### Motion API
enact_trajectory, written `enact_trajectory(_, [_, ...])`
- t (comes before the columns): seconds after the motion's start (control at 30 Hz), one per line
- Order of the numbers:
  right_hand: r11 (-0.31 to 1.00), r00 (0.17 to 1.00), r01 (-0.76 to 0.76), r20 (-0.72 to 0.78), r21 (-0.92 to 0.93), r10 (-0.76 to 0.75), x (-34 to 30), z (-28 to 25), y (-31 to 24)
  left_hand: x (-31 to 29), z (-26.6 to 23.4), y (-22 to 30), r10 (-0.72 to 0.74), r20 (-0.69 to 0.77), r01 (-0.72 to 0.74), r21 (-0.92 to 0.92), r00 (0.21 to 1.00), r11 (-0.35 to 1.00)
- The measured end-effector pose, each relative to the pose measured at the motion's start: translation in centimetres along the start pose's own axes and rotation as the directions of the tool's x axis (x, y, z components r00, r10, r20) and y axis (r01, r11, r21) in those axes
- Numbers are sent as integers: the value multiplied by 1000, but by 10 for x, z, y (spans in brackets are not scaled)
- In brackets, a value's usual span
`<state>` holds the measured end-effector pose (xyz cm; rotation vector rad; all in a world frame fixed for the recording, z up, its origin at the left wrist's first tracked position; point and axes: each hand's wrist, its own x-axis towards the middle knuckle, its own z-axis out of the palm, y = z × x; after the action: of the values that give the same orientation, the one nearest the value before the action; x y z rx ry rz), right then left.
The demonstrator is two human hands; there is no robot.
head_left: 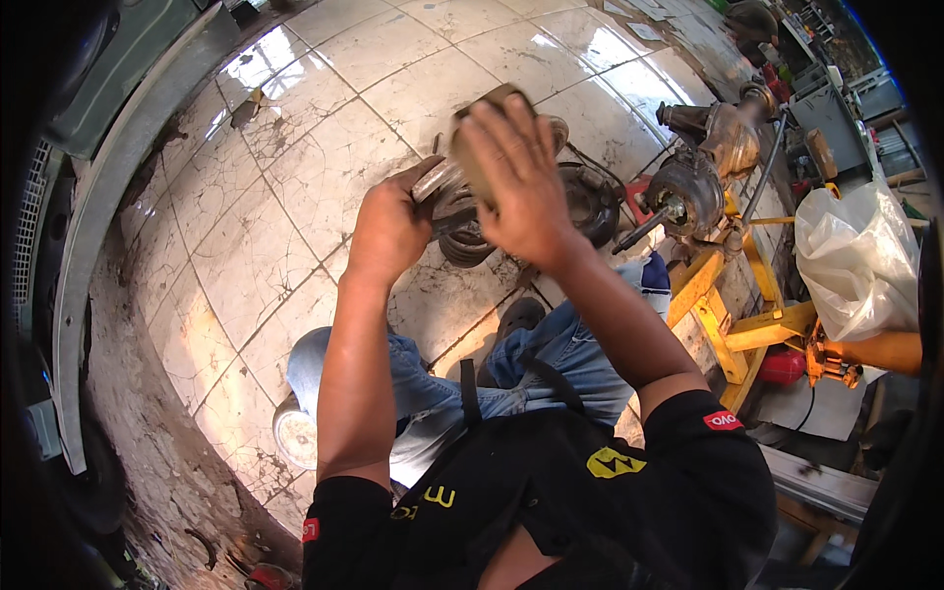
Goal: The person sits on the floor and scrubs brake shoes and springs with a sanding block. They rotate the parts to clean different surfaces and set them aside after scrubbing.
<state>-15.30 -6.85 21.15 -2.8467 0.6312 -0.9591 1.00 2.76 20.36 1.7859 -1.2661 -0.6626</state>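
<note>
Black shirt (560,511) across the bottom of the frame, closest of all to the camera, and up from it reach two bare forearms to the work at upper centre! Left hand (388,228) is closed firmly around the near end of a metal part (433,183), bar-like and bright where it shows. Look at the line of it: the long axis runs from lower left to upper right, a slanting course, the far stretch covered. Over it lies the right hand (523,177), fingers stretched together, pointing up and slightly left, across a brown pad (470,162); whether that hand grips the pad cannot be told. Hands apart, but near each other.

Just below and right of them, a dark coil (462,251) and a black ring-shaped part (598,208) sit on the tiled floor (393,108). Below, blue jeans (595,369). Out to the right, a greasy axle housing (733,138), a yellow stand (698,283), a whitish plastic bag (855,256). Far left, a curved grey metal beam (118,177) sweeps down the side.
</note>
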Motion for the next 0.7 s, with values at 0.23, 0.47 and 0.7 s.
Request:
enact_trajectory(0.23, [998,996,-65,-58,-22,64,-4,5,18,2,2,2,-1,-14,1,-13,1000,1000])
enact_trajectory(0.47, [981,976,-191,-102,14,192,-4,4,34,4,4,2,4,-12,-4,18,1000,1000])
enact_trajectory(0.7, [929,928,-368,-41,38,369,1,-1,48,4,4,0,2,-26,-1,18,1000,1000])
